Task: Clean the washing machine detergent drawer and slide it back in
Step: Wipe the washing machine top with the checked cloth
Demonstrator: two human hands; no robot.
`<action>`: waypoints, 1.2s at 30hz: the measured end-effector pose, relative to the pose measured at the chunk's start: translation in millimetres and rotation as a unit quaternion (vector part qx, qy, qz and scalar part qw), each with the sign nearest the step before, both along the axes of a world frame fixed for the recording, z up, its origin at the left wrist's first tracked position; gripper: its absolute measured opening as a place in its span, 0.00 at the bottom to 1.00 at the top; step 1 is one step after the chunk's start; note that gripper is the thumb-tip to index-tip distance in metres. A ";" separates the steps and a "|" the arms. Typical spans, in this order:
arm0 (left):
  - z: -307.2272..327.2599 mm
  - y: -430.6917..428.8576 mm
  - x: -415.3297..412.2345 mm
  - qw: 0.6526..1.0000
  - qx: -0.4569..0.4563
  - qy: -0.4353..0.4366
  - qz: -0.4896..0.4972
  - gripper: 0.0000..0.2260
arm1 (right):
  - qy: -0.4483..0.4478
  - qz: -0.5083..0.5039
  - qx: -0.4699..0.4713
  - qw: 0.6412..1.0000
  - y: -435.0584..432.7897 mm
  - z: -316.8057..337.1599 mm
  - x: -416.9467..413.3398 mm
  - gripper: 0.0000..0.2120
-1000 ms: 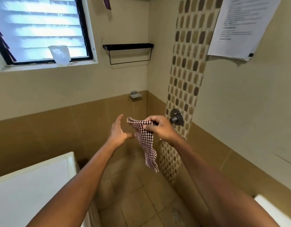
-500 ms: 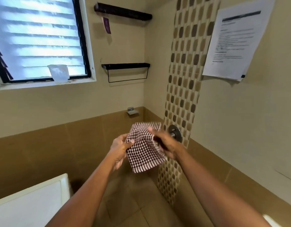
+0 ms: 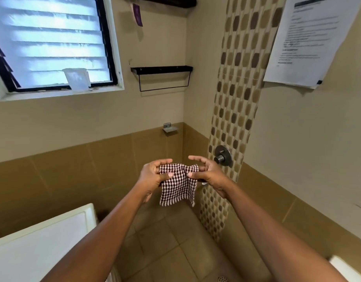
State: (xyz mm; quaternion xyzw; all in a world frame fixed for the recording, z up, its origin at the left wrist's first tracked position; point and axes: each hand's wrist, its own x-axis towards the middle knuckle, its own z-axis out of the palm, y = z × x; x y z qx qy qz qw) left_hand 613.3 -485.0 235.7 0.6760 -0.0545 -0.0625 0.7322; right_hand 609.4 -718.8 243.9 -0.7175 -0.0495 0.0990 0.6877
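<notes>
Both hands are raised, holding a checked dishcloth (image 3: 177,185) spread btw them in mid-air, in front of the tiled wall corner. L hand (image 3: 152,178) pinches the cloth's upper L edge, thumb on the front, fingers behind. R hand (image 3: 211,174) pinches the upper R corner w/ its thumb, index finger out straight above. The cloth's lower half hangs free. A shower valve (image 3: 223,156) sits on the mosaic tile strip (image 3: 234,98) just behind the R hand. White machine top (image 3: 39,241) at lower L. Plastic cup (image 3: 77,79) stands on the window sill (image 3: 59,95).
</notes>
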 end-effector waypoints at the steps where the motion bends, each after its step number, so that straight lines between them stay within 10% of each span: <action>1: 1.7 0.2 -0.3 1.000 0.005 -0.005 -0.002 0.22 | -0.008 -0.024 0.011 1.000 1.9 -0.7 -1.0 0.30; 8: 2.6 1.6 0.7 0.998 0.050 -0.022 -0.015 0.28 | -0.072 -0.015 -0.123 0.990 0.1 -10.1 -5.1 0.33; 17: 3.4 -11.7 9.1 0.895 0.427 -0.125 0.022 0.04 | -0.118 -0.010 -0.331 0.936 -15.8 -5.0 -0.5 0.09; 22: -3.2 -26.7 14.1 0.993 0.119 0.003 -0.025 0.11 | -0.034 -0.021 -0.103 0.994 -38.4 3.8 0.6 0.15; 25: -13.4 -43.2 12.6 0.991 -0.064 0.083 -0.079 0.19 | 0.007 -0.055 -0.009 0.998 -38.8 2.0 6.0 0.19; 36: -3.2 -69.8 36.5 0.980 -0.138 0.129 0.065 0.11 | 0.072 -0.064 0.105 0.990 -54.6 -4.0 41.5 0.13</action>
